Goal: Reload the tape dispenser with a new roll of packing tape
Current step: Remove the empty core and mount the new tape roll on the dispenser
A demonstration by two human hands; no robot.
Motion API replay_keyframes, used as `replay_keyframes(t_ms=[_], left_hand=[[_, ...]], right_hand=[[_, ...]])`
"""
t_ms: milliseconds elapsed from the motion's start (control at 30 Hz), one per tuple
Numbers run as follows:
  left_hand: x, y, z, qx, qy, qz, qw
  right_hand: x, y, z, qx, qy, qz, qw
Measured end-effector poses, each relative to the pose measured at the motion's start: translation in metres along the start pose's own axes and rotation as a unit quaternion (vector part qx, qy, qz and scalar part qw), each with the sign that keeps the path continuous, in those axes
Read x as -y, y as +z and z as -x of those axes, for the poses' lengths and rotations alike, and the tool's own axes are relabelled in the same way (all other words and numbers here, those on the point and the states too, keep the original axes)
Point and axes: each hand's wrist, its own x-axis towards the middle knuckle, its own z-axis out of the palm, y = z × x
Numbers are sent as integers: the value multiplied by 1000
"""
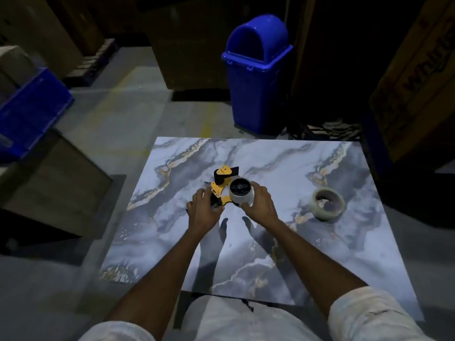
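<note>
A yellow and black tape dispenser (222, 179) stands near the middle of the marble-patterned table (283, 254). My left hand (203, 209) grips its black handle at the near end. A pale, nearly spent tape core (242, 196) sits on the dispenser's black spool, and my right hand (258, 204) is wrapped around that core from the right. A fuller roll of clear packing tape (328, 204) lies flat on the table to the right, apart from both hands.
A blue swing-lid bin (256, 77) stands on the floor just beyond the table's far edge. A blue crate (29, 112) rests on cardboard boxes at the left. A large printed carton (416, 77) rises at the right. Grey floor lies left of the table.
</note>
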Motion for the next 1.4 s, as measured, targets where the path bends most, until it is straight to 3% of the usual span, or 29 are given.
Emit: replay_keyframes(t_ms=[233,567,867,1067,1267,1400], left_hand=[[12,2,-18,2,25,7,1000],[43,2,-13,6,87,81,993],[57,-3,16,22,106,97,989],[50,-1,13,-11,129,35,991],[19,-10,-26,83,201,-32,976],[7,0,-37,132,176,-47,974]], right_hand=[[11,3,-21,46,63,13,997],[12,21,4,-7,106,-62,992],[-2,41,46,-28,101,-61,993],[6,34,42,-26,83,-4,996],[19,28,26,13,61,93,994],[30,30,13,46,45,150,987]])
